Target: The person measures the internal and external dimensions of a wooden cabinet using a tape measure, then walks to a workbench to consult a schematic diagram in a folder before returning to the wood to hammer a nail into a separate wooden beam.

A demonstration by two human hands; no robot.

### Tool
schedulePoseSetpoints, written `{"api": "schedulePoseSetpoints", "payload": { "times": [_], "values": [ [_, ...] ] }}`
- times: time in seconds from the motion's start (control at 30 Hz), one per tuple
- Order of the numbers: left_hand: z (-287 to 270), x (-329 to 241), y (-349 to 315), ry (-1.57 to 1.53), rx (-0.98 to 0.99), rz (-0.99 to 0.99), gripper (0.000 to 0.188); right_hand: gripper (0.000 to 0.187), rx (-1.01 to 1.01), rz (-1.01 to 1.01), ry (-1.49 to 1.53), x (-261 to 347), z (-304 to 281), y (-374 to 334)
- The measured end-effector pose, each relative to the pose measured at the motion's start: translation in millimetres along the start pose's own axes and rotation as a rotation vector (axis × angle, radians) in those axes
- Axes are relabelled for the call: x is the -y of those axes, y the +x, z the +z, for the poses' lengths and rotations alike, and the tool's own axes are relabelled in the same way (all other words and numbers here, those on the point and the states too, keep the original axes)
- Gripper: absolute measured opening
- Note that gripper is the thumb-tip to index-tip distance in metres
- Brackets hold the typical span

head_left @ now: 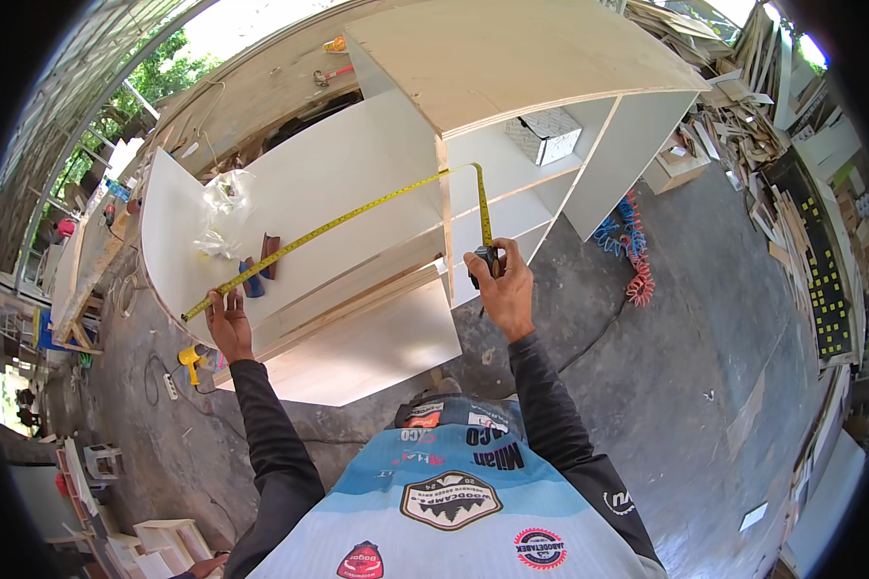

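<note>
A yellow tape measure blade (pixel 357 206) stretches across a white cabinet with a curved end (pixel 338 145). My left hand (pixel 230 326) pinches the blade near its free end, by the cabinet's rounded left edge. In my right hand (pixel 508 289) is the dark tape measure case (pixel 485 262), held beside the shelf section (pixel 512 207). From the case the blade rises, bends sharply near the cabinet's upright panel and runs down to the left. A blue-handled tool (pixel 252 278) and a crumpled clear plastic bag (pixel 224 214) lie on the white surface near my left hand.
A boxy patterned object (pixel 546 135) sits in the upper shelf compartment. Coiled red and blue air hoses (pixel 634 253) lie on the concrete floor at right. A yellow heat gun (pixel 191 365) is at lower left. Wood offcuts (pixel 743 106) pile up at the far right.
</note>
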State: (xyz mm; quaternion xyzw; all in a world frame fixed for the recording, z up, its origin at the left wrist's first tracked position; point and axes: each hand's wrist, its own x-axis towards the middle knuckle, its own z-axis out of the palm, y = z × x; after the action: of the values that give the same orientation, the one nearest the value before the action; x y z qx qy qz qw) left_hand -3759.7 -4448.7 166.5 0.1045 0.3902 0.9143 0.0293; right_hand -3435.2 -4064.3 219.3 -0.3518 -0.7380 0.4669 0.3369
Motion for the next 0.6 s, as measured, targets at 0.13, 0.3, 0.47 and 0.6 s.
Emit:
{"api": "schedulePoseSetpoints", "payload": {
  "times": [0.13,0.3,0.47,0.6],
  "values": [
    [-4.6,0.2,-0.3,0.008,0.007,-0.001,0.016,0.048,0.016,0.005,-0.024,2.7,-1.6,-1.2],
    [-6.4,2.2,-0.9,0.001,-0.008,0.005,0.017,0.051,0.029,0.012,-0.054,4.9,-2.5,-1.9],
    [-4.9,3.1,0.1,-0.008,-0.002,0.015,0.019,0.046,-0.049,-0.094,-0.043,-3.9,0.7,-1.5],
    [-8.8,4.5,0.6,-0.016,0.003,0.018,0.019,0.047,-0.045,-0.118,-0.063,-2.2,0.9,-2.6]
  ]
}}
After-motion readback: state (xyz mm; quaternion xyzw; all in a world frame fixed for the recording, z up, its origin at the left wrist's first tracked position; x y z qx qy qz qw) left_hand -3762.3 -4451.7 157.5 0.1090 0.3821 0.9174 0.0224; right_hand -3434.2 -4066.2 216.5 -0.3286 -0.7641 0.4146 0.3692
